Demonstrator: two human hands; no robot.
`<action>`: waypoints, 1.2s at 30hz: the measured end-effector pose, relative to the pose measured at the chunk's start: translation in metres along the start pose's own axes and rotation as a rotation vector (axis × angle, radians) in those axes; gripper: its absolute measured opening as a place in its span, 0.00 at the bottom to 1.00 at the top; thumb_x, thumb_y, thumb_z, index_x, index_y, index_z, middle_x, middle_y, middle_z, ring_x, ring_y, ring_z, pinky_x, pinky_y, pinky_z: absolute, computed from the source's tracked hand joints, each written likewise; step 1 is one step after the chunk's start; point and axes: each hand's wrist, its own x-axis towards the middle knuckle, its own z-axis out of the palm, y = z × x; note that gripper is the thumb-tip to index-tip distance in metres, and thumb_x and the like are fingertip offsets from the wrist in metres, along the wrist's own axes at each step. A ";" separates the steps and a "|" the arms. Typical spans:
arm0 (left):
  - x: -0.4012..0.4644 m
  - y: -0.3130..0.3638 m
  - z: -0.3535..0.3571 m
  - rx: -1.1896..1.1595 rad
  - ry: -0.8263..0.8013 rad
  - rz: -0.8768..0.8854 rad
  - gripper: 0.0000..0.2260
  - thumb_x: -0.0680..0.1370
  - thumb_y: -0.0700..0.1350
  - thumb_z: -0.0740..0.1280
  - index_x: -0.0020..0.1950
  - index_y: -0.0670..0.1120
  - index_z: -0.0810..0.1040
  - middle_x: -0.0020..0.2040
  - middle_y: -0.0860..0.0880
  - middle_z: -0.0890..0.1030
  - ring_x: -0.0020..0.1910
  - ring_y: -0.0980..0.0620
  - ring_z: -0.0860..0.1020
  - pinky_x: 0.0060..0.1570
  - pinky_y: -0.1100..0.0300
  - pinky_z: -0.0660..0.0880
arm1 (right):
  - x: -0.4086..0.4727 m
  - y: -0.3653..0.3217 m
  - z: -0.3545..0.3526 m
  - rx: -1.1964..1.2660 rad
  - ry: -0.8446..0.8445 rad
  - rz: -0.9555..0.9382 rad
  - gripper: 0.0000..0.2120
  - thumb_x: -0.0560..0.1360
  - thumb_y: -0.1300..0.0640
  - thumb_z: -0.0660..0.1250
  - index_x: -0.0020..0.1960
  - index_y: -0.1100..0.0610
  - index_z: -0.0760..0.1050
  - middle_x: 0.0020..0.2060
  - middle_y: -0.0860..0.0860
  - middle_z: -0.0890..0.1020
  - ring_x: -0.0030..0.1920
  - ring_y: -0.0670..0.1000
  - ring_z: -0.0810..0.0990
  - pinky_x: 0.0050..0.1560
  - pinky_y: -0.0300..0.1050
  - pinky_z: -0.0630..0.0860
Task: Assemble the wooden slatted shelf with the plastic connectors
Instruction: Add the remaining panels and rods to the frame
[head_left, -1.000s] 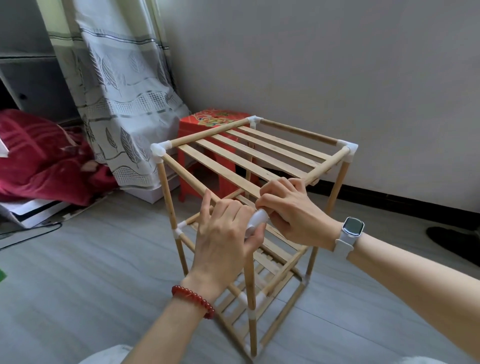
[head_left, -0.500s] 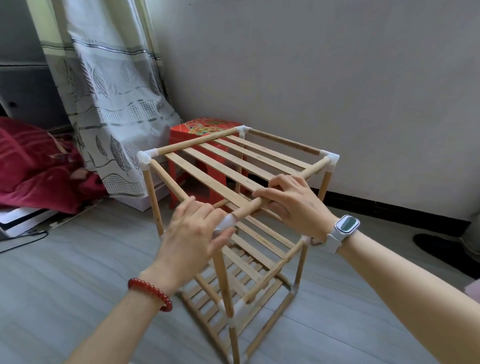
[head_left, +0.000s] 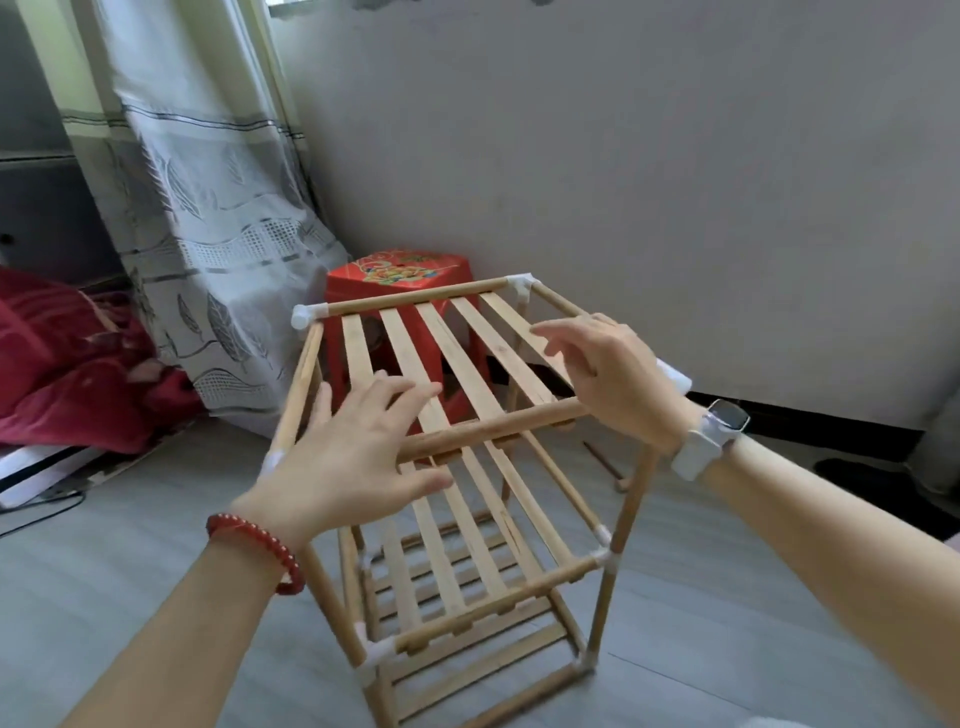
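Bamboo poles frame the shelf (head_left: 467, 467) standing on the floor just in front of me, three slatted tiers joined by white plastic connectors (head_left: 309, 315). I have my left hand (head_left: 353, 457) and right hand (head_left: 613, 379) spread flat above the top tier's five slats, fingers straight and gripping nothing, probably to press it level. Beyond stands one red stool (head_left: 400, 270).
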 end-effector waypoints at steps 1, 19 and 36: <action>0.011 0.013 0.000 -0.014 -0.037 0.052 0.35 0.74 0.64 0.61 0.76 0.57 0.50 0.75 0.55 0.55 0.76 0.53 0.47 0.73 0.42 0.41 | 0.002 0.017 -0.010 -0.011 0.041 0.142 0.16 0.77 0.65 0.56 0.60 0.61 0.76 0.48 0.56 0.82 0.51 0.57 0.78 0.56 0.54 0.73; 0.132 0.115 0.024 -0.339 -0.057 0.314 0.29 0.81 0.58 0.48 0.35 0.40 0.77 0.32 0.44 0.76 0.31 0.47 0.73 0.35 0.55 0.70 | 0.016 0.072 -0.016 0.302 -0.441 1.078 0.18 0.81 0.50 0.49 0.47 0.58 0.73 0.34 0.52 0.74 0.34 0.52 0.71 0.36 0.44 0.68; 0.109 0.072 0.026 -0.160 -0.088 0.269 0.15 0.81 0.43 0.54 0.57 0.42 0.78 0.61 0.47 0.74 0.61 0.50 0.70 0.59 0.51 0.70 | 0.016 -0.009 0.007 0.031 -0.404 1.102 0.12 0.81 0.58 0.51 0.40 0.60 0.66 0.32 0.51 0.68 0.30 0.49 0.66 0.27 0.40 0.63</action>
